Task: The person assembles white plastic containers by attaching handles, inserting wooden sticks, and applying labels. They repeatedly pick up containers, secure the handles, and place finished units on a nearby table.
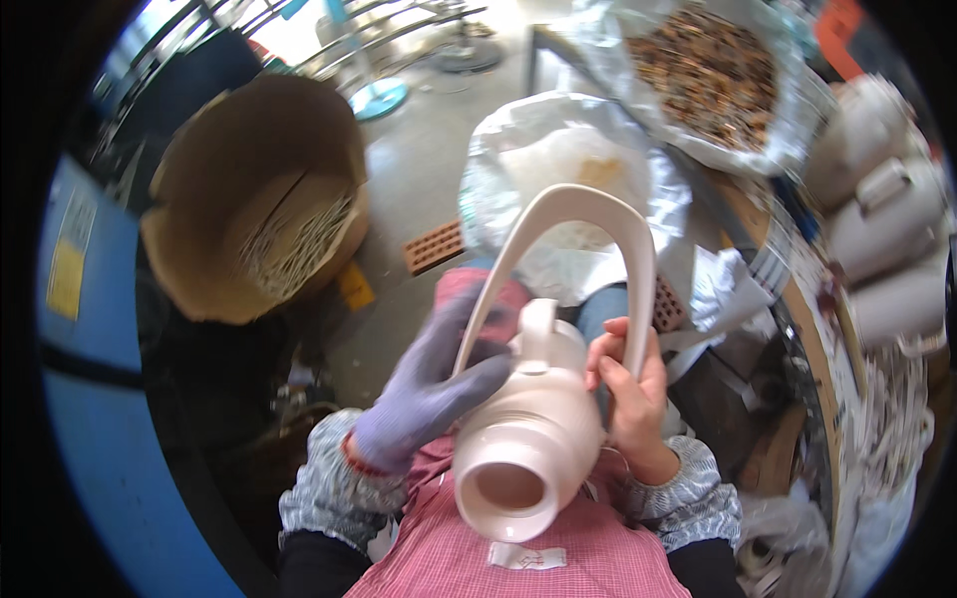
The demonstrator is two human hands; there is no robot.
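Observation:
A pale pinkish-white jug body [531,439] lies tilted over my lap with its round open mouth toward me. A small side handle [538,334] stands up on it. Beyond it rises an arched carrying handle [588,197] of the same colour, one arm on each side of the body. My left hand [424,384], in a purple-grey knit glove, is closed around the arch's left arm beside the jug. My bare right hand [633,394] grips the right arm with fingers curled. Whether the arch's ends are joined to the jug cannot be seen.
At the left, a cardboard box [184,189] holds thin pale strips beside a blue cabinet [95,439]. Ahead are a white plastic-lined container [488,149] and a perforated brick [434,247]. Far right stand a bag of brown bits [708,70] and several pale jugs [892,209].

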